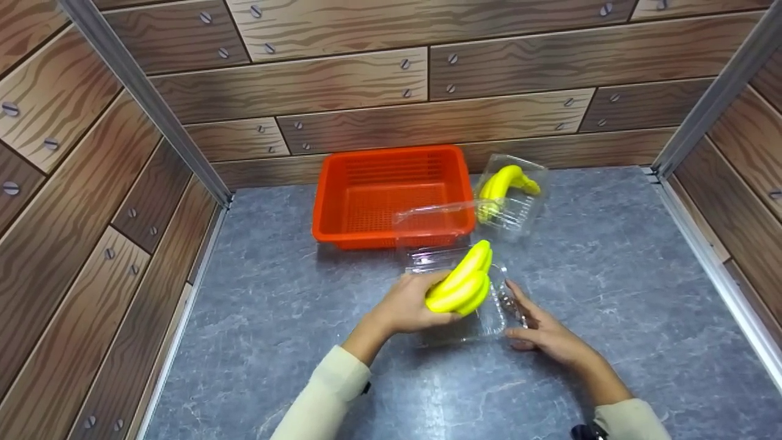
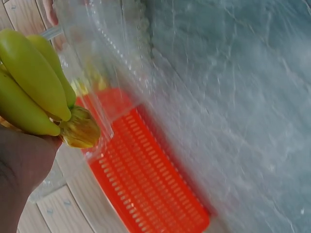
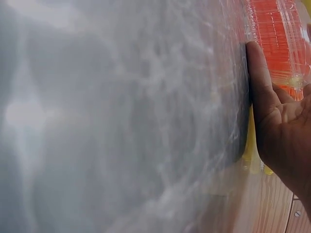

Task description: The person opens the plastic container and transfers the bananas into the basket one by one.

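Note:
My left hand (image 1: 412, 304) grips a bunch of yellow bananas (image 1: 462, 282) over a clear plastic clamshell box (image 1: 470, 332). In the left wrist view the brown stem end of the bunch (image 2: 80, 128) points away from the palm. The box lies unfolded on the table, its see-through lid (image 1: 431, 223) raised towards the basket. At the right side of the box is my right hand (image 1: 547, 335), thumb and fingers spread apart along its edge. The right wrist view shows the fingers (image 3: 260, 73) fairly straight against the clear plastic.
Behind the box stands an orange-red plastic basket (image 1: 325, 205), partly overlapped by the raised lid. To its right, a second clear box (image 1: 524, 211) contains another bunch of bananas (image 1: 504, 184). Wood-patterned walls (image 1: 354, 76) enclose the grey marbled table (image 1: 275, 275) at the back and sides.

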The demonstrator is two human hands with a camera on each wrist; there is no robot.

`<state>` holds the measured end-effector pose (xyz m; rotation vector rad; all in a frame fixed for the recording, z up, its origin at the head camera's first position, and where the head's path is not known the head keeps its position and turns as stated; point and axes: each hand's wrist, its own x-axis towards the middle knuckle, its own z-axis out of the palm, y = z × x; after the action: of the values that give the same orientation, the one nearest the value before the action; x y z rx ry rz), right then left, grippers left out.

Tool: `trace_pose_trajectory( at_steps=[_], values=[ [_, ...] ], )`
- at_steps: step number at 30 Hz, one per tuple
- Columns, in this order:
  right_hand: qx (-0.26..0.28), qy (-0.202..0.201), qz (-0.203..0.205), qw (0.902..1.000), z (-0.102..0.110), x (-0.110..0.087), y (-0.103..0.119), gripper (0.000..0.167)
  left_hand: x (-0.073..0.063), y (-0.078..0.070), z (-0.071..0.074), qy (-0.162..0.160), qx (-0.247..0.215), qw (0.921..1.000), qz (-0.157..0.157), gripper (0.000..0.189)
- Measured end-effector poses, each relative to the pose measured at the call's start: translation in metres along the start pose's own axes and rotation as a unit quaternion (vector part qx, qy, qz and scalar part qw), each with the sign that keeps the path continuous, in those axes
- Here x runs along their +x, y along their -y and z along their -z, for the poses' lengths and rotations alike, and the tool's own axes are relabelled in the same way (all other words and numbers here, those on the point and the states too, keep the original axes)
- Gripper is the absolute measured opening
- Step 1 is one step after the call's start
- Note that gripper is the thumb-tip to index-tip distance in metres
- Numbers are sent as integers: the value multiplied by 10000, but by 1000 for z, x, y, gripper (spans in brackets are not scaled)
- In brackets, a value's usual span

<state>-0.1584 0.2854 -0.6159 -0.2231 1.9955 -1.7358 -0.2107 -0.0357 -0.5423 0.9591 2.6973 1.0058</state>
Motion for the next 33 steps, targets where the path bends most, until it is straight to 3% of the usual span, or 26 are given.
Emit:
trace_pose_trajectory(
  at_steps=[7, 14, 20, 33],
  values=[
    [-66, -3, 6, 10000, 0, -1, 0, 103, -10, 10, 17, -6, -119, 9998, 155, 72],
    [-85, 45, 56, 9999, 0, 0, 0, 103, -22, 17, 33, 157, -691, 9955, 622, 79],
    [-164, 2, 10, 9999, 0, -1, -1, 104, -32, 27, 43, 197, -879, 9910, 993, 80],
    [-16, 54, -76, 10000, -1, 0, -2, 103, -48, 59, 64, 210, -1398, 9864, 833, 65]
  ],
)
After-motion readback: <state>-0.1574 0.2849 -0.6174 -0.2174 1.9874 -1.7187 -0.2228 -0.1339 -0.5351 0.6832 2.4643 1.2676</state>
